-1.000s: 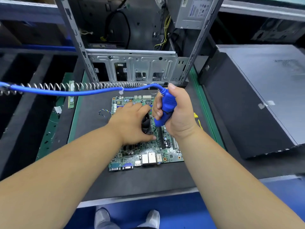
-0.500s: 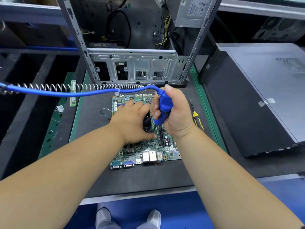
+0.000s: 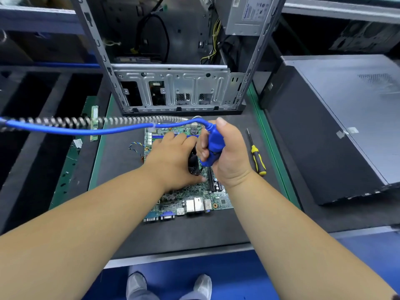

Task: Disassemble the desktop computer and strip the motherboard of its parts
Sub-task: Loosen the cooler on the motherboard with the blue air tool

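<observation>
A green motherboard (image 3: 194, 198) lies flat on the black mat (image 3: 121, 169), its port row toward me. My left hand (image 3: 173, 161) rests palm-down on the black cooler fan (image 3: 193, 163) in the board's middle, covering most of it. My right hand (image 3: 227, 154) grips a blue powered screwdriver (image 3: 213, 146) held upright, its tip down at the board beside the fan. A blue cable (image 3: 86, 131) and a coiled hose (image 3: 65, 121) run from the tool off to the left. The empty metal computer case (image 3: 173, 89) stands open behind the board.
A yellow-and-black hand screwdriver (image 3: 256, 155) lies on the mat right of the board. A dark case panel (image 3: 324, 126) fills the right side. A memory stick (image 3: 94, 123) lies at the mat's left edge, by dark bins. The bench's front edge runs below the board.
My head view has shifted a little, uncovering the yellow screwdriver to the right. Both hands stay on the fan and the blue tool, almost unmoved.
</observation>
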